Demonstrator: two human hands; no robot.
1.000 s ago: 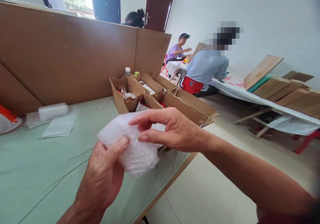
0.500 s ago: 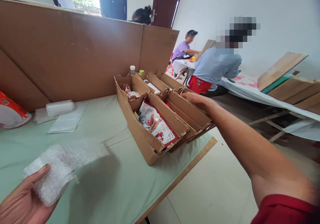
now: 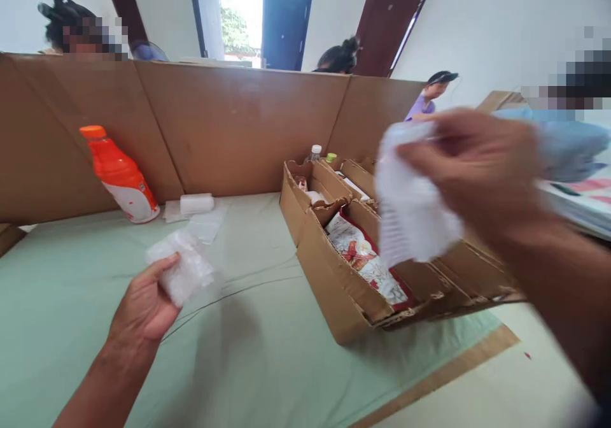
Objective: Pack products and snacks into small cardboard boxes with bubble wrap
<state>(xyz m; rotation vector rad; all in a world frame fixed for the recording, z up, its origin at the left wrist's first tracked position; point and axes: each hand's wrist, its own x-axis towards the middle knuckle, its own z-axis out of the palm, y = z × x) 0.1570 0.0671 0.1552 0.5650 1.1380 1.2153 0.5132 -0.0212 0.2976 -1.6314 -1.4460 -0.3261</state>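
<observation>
In my left hand (image 3: 147,294) is a bundle of clear bubble wrap (image 3: 186,269), with the thumb pressed on top. Whatever the wrap may enclose does not show. My right hand (image 3: 482,167), smeared by motion, pinches a limp white sheet (image 3: 413,205) above the cardboard box; whether it is tissue or thin wrap I cannot tell. The divided cardboard box (image 3: 329,275) stands at the table's right side. A white packet with red print (image 3: 360,249) lies in its near compartment. Part of the box is hidden behind the white sheet and my right arm.
An orange-capped bottle (image 3: 121,179) leans against the tall cardboard screen (image 3: 248,128). Beside it lie bubble wrap pieces (image 3: 198,205) on the green tablecloth (image 3: 258,351). Two bottle tops (image 3: 316,149) rise behind the box. Several people sit beyond the screen and at right.
My right hand has come up out of the box's far right compartments with a white sheet. My left hand, still holding the bubble wrap, has moved forward. The view has turned left.
</observation>
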